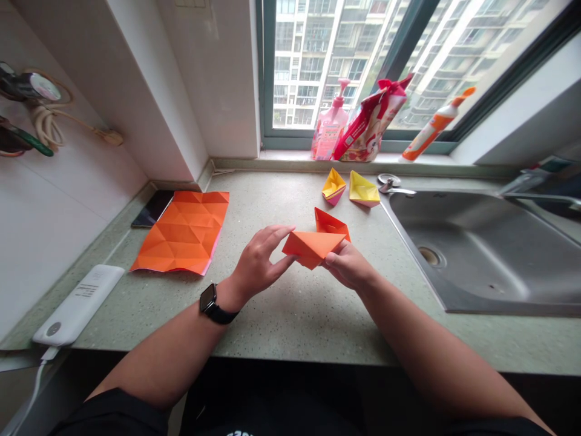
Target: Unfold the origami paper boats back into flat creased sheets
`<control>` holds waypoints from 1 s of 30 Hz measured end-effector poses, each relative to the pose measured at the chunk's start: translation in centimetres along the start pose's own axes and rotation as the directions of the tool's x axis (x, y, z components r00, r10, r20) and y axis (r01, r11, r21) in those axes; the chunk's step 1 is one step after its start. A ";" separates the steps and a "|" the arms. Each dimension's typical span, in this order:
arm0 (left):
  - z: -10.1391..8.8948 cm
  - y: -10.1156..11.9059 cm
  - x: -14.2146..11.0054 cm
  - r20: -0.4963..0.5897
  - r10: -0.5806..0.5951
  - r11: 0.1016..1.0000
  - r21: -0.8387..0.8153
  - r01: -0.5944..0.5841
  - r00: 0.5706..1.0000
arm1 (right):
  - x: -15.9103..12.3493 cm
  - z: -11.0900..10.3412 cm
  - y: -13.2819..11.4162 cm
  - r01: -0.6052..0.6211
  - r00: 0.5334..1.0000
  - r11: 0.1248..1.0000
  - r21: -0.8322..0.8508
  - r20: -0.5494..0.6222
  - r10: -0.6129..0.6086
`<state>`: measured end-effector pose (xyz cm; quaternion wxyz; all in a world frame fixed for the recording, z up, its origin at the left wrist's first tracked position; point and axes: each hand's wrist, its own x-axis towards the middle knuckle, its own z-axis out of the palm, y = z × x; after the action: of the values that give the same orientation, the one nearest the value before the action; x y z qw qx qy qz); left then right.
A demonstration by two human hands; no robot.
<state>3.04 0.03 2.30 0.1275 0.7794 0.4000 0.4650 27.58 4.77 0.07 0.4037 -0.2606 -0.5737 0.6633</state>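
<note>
Above the speckled green counter (290,315) I hold a folded orange paper piece (312,246) between both hands. My left hand (259,262), with a black watch on its wrist, pinches the piece's left corner with fingers and thumb. My right hand (348,267) grips its right underside, fingers curled. Right behind it on the counter stands a finished orange paper boat (330,222). Two more paper boats, one yellow and pink (333,186) and one yellow (364,190), sit farther back near the sink.
A creased orange paper sheet (185,231) lies flat at the left, beside a dark phone (153,208). A white power bank (78,306) rests at the near left edge. The steel sink (490,254) fills the right. A pink pump bottle (330,125), red pouch (370,124) and orange tube (433,127) stand on the windowsill.
</note>
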 end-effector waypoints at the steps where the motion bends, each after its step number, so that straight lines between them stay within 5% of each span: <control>1: 0.0 -0.1 0.0 0.015 -0.005 1.000 0.000 0.005 1.000 | 0.0 0.0 0.0 -0.003 1.000 1.000 0.009 0.002 0.003; 7: -0.1 0.2 0.0 0.106 -0.030 0.999 -0.030 0.033 0.994 | 0.2 0.5 -0.5 0.010 1.000 1.000 0.013 0.007 -0.010; 19: 0.6 0.8 -0.5 0.257 0.001 0.997 -0.077 0.020 0.966 | 0.2 2.3 -0.2 0.130 0.950 0.977 -0.170 -0.260 -0.171; 30: 0.6 0.5 -0.2 0.242 0.012 0.989 -0.148 0.024 0.970 | -0.7 3.5 -0.5 0.199 0.972 0.934 -0.296 -0.059 -0.225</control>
<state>3.70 -0.36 2.16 0.2349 0.8173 0.3478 0.3949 25.26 2.31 1.17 0.4567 -0.2834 -0.6695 0.5127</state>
